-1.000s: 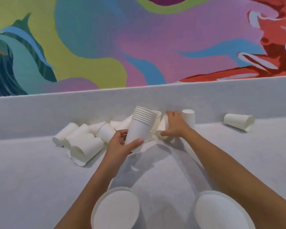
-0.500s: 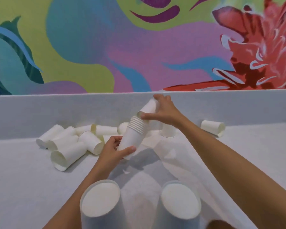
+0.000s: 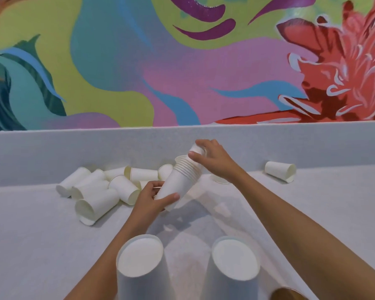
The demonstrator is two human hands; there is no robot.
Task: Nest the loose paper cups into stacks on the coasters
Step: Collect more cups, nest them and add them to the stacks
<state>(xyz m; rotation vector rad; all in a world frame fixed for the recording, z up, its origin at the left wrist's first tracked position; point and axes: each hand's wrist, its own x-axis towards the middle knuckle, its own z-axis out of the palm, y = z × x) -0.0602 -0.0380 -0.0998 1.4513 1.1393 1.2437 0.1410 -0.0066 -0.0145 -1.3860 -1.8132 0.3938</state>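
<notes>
A person stands at a pale grey desk (image 3: 41, 245) backed by a low grey wall, with a bright painted mural behind it. Their left hand (image 3: 148, 201) grips the base end of a nested stack of white paper cups (image 3: 178, 182), fingers wrapped closed around its lower part. The stack is held off the desk and tilted, its long axis running from the left hand up and to the right, so the open mouth faces the right hand.

The right hand (image 3: 213, 158) is just above and beyond that mouth. Its fingers are closed around a single paper cup (image 3: 197, 149), held base first toward the stack's opening. The single cup seems to sit at or just inside the top rim; how deep it has gone in cannot be told. Judging from this, the next move is a short push down along the stack's tilted axis, and the two axes need to line up or the cup will catch on the rim.

Loose cups (image 3: 100, 191) lie on their sides in a heap toward the desk's far left edge, against the back wall. One more lone cup (image 3: 279, 171) lies on its side toward the far right. Near the front edge, two tall upturned stacks (image 3: 141, 256) stand side by side; whatever they rest on is hidden. Many cups remain to nest.
</notes>
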